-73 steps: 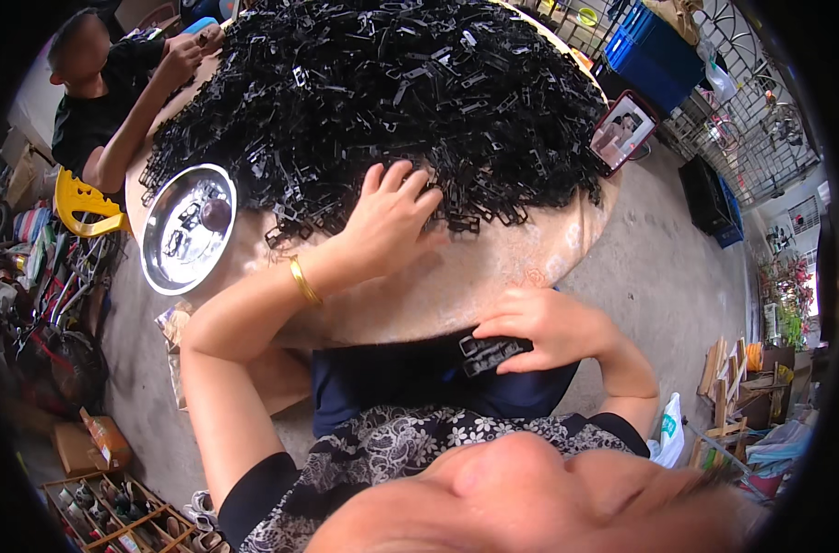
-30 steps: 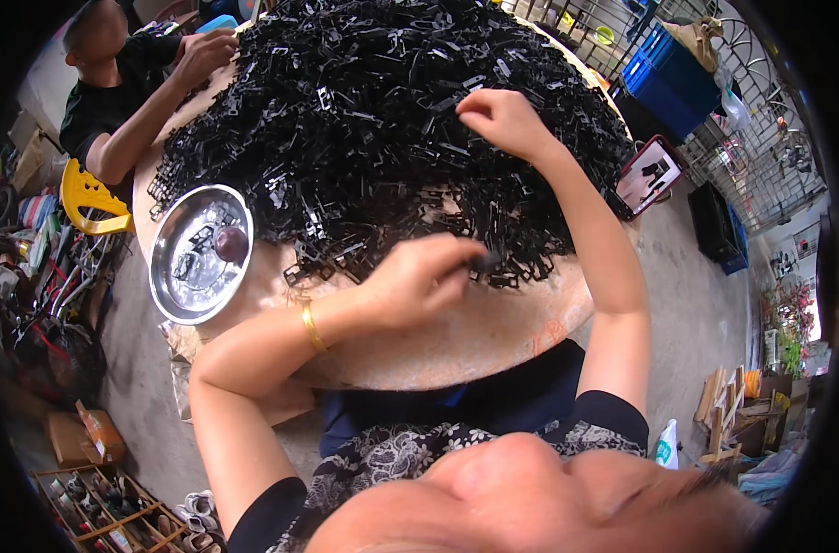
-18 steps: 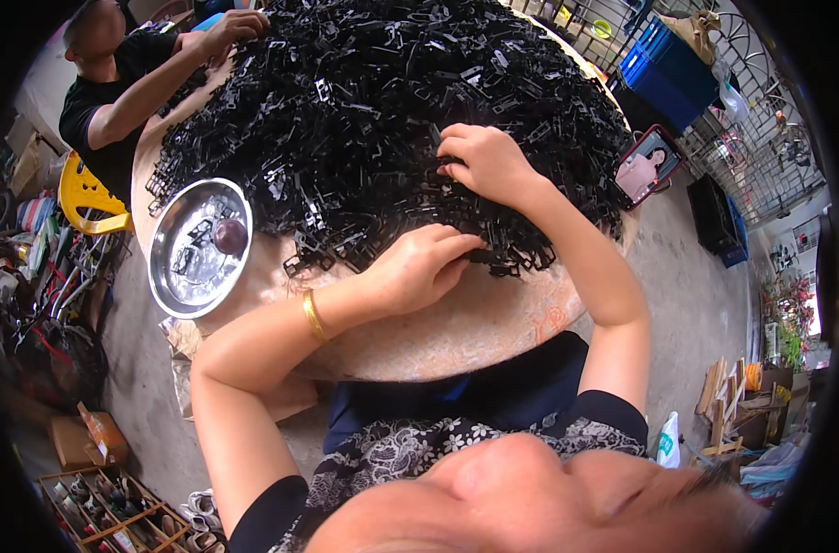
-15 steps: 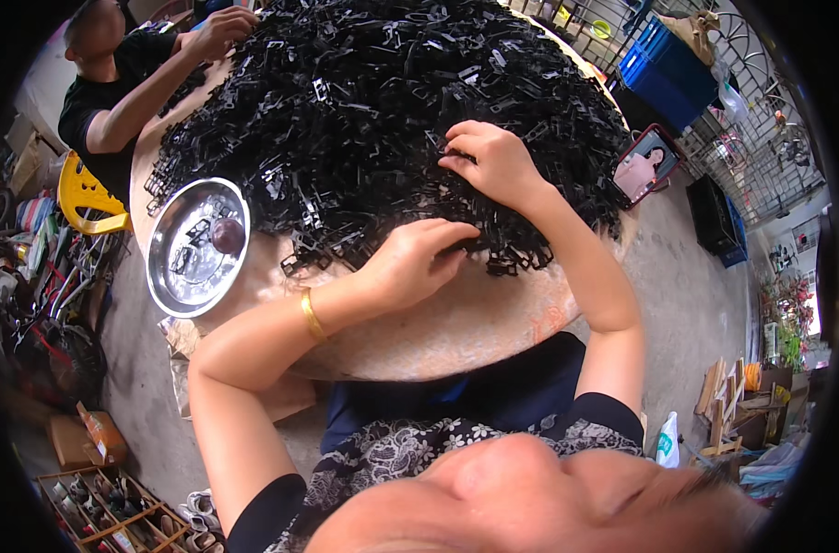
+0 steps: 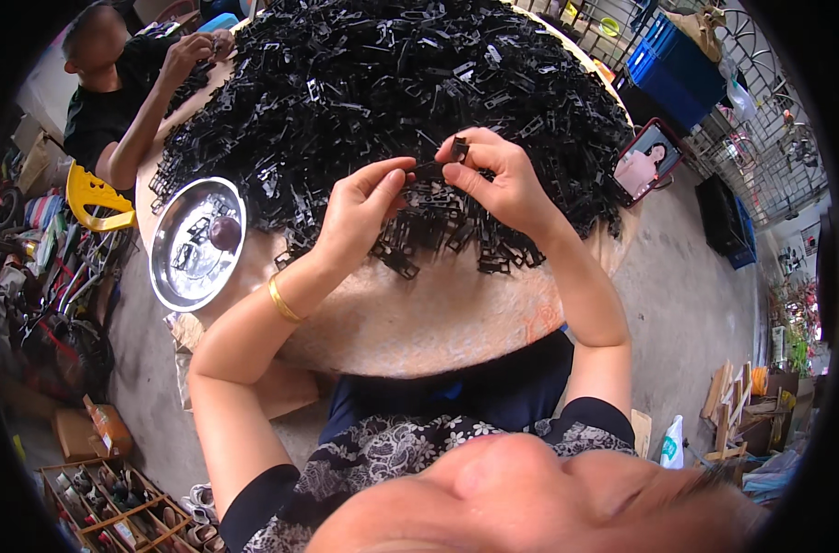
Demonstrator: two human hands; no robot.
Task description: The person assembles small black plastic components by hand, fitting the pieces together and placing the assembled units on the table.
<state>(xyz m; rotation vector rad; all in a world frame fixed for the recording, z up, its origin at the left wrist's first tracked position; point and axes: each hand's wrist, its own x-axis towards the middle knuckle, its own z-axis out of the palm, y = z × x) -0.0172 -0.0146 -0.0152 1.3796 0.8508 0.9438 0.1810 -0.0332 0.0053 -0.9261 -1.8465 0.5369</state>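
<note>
A large heap of small black plastic parts [image 5: 346,120], many with rectangular openings, covers most of the round table [image 5: 410,332]. Above the heap's near side my two hands are close together. Thumb and fingers of my left hand [image 5: 364,198] pinch one end of a thin black plastic piece [image 5: 424,170]. My right hand [image 5: 498,180] is closed on a black plastic part [image 5: 459,148], its square end showing between the fingers. Whether both hands hold one joined part or two, I cannot tell. A round metal tray [image 5: 161,276] at the left holds a few black parts and a dark round object [image 5: 225,233].
A phone [image 5: 645,164] showing a picture stands at the table's right edge. Across the far left, a co-worker [image 5: 115,101] handles something small beside a yellow chair [image 5: 92,203]. Blue crates [image 5: 673,69] stand at right; a wooden rack of shoes [image 5: 124,507] is at lower left.
Both hands have come up from the heap and drawn together, now with black plastic between their fingers. My left hand moved away from me. The co-worker's hands have come together.
</note>
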